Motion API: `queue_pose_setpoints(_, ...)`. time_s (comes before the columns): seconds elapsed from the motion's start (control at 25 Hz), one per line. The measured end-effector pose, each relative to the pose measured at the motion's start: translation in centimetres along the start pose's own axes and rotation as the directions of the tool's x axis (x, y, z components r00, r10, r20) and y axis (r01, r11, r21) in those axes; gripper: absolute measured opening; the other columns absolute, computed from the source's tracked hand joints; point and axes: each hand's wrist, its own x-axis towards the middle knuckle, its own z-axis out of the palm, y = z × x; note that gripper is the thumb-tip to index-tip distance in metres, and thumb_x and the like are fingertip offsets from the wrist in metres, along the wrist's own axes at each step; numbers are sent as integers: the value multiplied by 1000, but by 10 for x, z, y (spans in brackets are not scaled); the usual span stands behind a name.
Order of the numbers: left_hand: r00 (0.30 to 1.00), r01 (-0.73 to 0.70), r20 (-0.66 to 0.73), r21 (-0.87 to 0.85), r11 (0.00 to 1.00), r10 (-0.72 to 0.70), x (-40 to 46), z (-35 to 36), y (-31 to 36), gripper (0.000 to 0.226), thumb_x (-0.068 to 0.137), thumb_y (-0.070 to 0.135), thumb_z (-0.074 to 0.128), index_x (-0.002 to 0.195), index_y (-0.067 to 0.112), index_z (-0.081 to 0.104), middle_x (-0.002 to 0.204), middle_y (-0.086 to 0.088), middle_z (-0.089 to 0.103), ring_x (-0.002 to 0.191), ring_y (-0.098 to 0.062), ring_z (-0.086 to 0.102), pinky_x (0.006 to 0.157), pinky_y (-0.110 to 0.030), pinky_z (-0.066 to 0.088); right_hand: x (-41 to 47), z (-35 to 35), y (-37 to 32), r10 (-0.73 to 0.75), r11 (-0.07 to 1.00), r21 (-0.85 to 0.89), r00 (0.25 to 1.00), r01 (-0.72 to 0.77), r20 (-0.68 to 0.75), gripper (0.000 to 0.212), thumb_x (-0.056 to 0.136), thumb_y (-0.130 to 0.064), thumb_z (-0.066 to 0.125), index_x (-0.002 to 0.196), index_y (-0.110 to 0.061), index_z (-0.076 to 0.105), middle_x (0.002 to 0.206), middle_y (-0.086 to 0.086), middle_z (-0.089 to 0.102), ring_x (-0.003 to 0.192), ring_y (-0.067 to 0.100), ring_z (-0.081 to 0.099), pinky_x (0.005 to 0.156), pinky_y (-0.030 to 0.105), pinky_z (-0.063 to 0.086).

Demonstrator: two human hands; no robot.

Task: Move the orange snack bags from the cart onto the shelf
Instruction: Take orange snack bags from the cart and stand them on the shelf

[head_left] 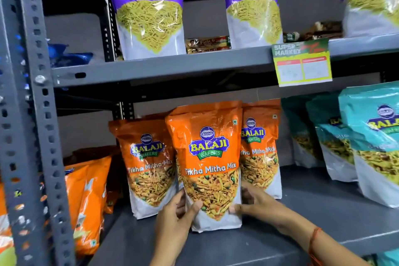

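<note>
Head view looks at a grey metal shelf [323, 218] with both hands at its front edge. Between them stands an orange bag [208, 164], upright on the shelf, its base near the front edge. The left hand [174, 216] clasps the bag's lower left side, thumb across the front of the clear window; its other fingers are behind the bag and out of sight. The right hand [252, 203] clasps the lower right side in the same way, thumb on the front, fingers curled around the edge and partly hidden. A red thread [314, 242] circles the right wrist; both forearms are cut off by the bottom of the frame.

Behind the held bag stand two more orange bags: the left bag [146, 164] and the right bag [261, 149], each partly covered by the front one, so whether they touch it cannot be told. Their print reads "Tikha Mitha Mix". Toward the shelf's left end, beyond the slotted upright [32, 114], lie further orange packs [86, 196], blurred and cut by the post.

At the shelf's right end stand teal bags [375, 142], the last cropped by the frame edge, its lettering too soft to read. On the upper shelf [172, 67] stand purple bags [149, 6], tops cut off, with small dark packets [207, 44] behind them that are hard to make out. A price tag [302, 62] hangs from that shelf's front edge, its text blurred. No cart shows.
</note>
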Motion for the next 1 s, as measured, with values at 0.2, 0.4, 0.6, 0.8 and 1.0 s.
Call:
queue_pose_setpoints(0.2, 999, -25, -31, 114, 993, 29, -3, -2, 1, 58, 55, 76, 63, 108, 54, 59, 101, 26, 72, 91, 4, 69, 83, -32, 59, -1, 0, 2, 1, 999, 46, 1000, -2, 8, 65, 78, -19, 82, 135, -27, 52, 129, -5, 68, 119, 11, 63, 102, 29, 51)
queue_pose_setpoints(0.4, 993, -17, -112, 146, 989, 34, -23, -3, 19, 69, 59, 74, 60, 120, 42, 59, 108, 17, 73, 93, -1, 68, 76, -26, 54, -18, 5, -4, -19, 999, 34, 991, 24, -133, 67, 71, -32, 86, 128, -46, 53, 124, -12, 69, 113, 5, 65, 94, 22, 53)
queue_pose_setpoints(0.6, 931, -205, -299, 43, 978, 209, -49, 21, 58, 55, 72, 52, 69, 122, 31, 62, 113, 2, 72, 98, -6, 68, 76, -19, 53, -56, 7, -27, -108, 985, 58, 842, 163, -529, 53, 83, -28, 75, 132, -33, 55, 131, 0, 62, 115, 6, 62, 80, 17, 53)
queue_pose_setpoints(0.8, 960, -280, -137, -413, 867, 244, -99, 110, 113, 38, 78, 25, 75, 113, 35, 65, 100, 13, 72, 96, -2, 69, 76, -13, 54, -144, -2, -65, -229, 953, -45, 615, 299, -754, 33, 87, -17, 72, 115, -31, 63, 116, -2, 67, 102, 0, 66, 86, 16, 53)
queue_pose_setpoints(1.0, 960, -102, 143, -625, 774, 242, -171, 224, 143, 38, 78, 29, 73, 115, 28, 66, 103, 20, 69, 93, 6, 68, 75, -5, 50, -273, -48, -75, -218, 973, -151, 475, 176, -852, 33, 88, -15, 70, 119, -25, 62, 115, 2, 67, 100, 4, 65, 86, 17, 52)
